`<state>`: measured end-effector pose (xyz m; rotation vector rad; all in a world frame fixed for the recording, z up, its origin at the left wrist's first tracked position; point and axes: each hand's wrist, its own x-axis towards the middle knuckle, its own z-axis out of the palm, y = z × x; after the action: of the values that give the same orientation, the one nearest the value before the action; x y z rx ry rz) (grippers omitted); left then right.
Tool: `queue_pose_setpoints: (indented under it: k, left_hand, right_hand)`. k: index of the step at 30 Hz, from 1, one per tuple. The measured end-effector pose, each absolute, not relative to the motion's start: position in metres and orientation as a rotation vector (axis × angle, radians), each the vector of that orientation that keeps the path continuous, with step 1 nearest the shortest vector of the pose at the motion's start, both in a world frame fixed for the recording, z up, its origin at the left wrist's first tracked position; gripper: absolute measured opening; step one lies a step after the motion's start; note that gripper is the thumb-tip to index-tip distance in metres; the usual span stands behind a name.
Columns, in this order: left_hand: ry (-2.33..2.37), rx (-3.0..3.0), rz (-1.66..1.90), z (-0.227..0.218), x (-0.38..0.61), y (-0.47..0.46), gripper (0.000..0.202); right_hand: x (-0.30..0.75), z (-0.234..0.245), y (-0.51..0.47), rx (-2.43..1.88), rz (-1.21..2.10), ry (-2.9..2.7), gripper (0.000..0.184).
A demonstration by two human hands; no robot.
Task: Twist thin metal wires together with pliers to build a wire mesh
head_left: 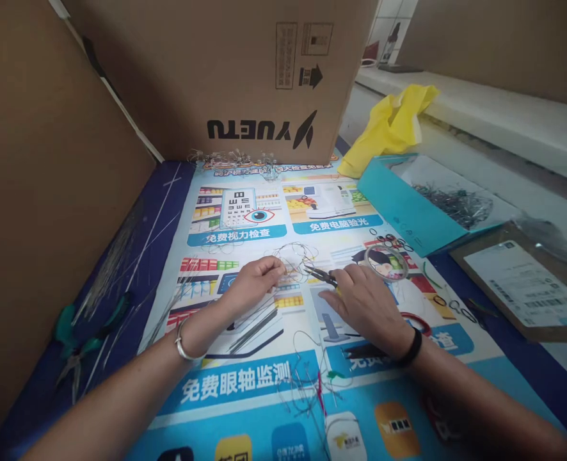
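My left hand [255, 282] rests on a printed poster [245, 384], its fingers pinched on a thin looped wire [293, 253]. My right hand [360, 301] is closed round small dark pliers [319, 275], whose tips point left at the wire between the two hands. A silver bangle is on my left wrist and a black band on my right. More bent wire pieces [307, 384] lie on the poster near my forearms.
A big cardboard box [226, 70] stands behind, with another cardboard wall at left. Green-handled pliers [79, 346] and straight wires [115, 262] lie at left. A teal box [408, 211] of metal bits, a tape roll [386, 262], small rings, a yellow cloth [389, 125] and a clipboard [523, 288] are at right.
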<state>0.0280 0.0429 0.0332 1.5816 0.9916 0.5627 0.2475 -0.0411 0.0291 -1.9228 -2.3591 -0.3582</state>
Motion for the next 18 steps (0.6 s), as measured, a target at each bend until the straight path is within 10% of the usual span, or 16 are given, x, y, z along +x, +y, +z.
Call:
queue_pose_setpoints:
  k: [18]
  left_hand:
    - [1.027, 2.343, 0.238, 0.041, 0.030, 0.091, 0.023]
  right_hand:
    - [0.287, 0.067, -0.005, -1.973, -0.197, -2.506, 0.033]
